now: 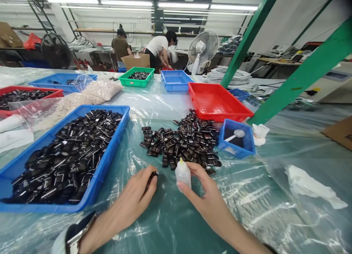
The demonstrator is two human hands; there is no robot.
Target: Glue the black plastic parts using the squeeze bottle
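My left hand is closed around a small black plastic piece, most of it hidden by the fingers. In my right hand is a white squeeze bottle with a yellowish tip, held upright between thumb and fingers. Just beyond both hands lies a loose pile of small, shiny black pieces on the plastic-covered table. To the left, a large blue tray is filled with similar black pieces.
Right of the pile stand a small blue bin with a white spoon and a red tray. Farther back are a green tray and another blue tray. A green post slants at right. Two people work behind.
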